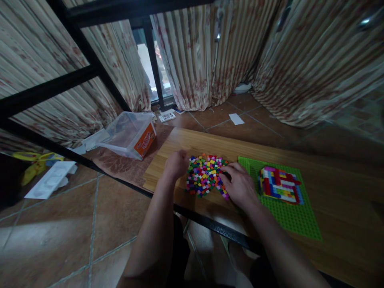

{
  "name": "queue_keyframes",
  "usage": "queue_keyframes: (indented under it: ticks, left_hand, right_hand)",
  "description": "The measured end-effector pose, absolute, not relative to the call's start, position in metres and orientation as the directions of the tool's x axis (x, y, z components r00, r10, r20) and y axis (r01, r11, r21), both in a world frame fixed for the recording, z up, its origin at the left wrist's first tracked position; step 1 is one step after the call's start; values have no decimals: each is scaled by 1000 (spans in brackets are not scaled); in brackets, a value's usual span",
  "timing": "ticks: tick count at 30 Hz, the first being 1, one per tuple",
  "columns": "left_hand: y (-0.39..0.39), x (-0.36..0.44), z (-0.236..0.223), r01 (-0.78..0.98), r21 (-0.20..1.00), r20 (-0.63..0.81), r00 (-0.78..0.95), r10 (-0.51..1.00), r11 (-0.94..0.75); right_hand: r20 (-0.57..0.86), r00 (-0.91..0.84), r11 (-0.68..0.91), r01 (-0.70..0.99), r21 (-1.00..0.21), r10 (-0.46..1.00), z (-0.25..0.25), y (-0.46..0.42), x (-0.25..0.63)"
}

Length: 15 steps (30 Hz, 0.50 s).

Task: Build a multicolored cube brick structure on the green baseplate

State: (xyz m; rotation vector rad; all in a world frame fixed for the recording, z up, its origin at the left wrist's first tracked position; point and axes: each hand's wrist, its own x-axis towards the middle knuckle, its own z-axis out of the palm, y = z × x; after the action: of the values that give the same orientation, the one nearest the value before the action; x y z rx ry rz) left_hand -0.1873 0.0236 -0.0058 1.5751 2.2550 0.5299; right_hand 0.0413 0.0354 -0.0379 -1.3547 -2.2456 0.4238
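Observation:
A spread of small multicoloured toy bricks (204, 176) lies loose on the wooden table. At its left edge my left hand (176, 165) is closed like a fist, and whatever is inside it is hidden. My right hand (240, 184) reaches into the right edge of the bricks with curled fingers, thumb and forefinger close together; anything between their tips is too small to name. Right of that hand lies a green studded baseplate (295, 218). On it stands a low block built of red, white, blue and yellow bricks (279, 186).
A clear plastic bin (123, 134) with an orange label stands beyond the table's left end, on a brown mat (120, 170). A black metal frame (99, 72) crosses the left side. The wooden table (339, 192) extends right. Curtains (192, 60) hang behind; papers (236, 119) lie on the tiled floor.

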Motion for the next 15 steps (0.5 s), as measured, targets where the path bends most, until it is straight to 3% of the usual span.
queue_keyframes:
  ticks: [10,15]
  left_hand:
    - [20,-189,-5,824,535,-135,-134,982,186]
    - [19,-190,-4,788,584,-140,-138,980,194]
  right_hand:
    - [269,-324,421,680,-600,907,-29,34,49]
    - [38,-375,300,672,-677,926,-13,21,74]
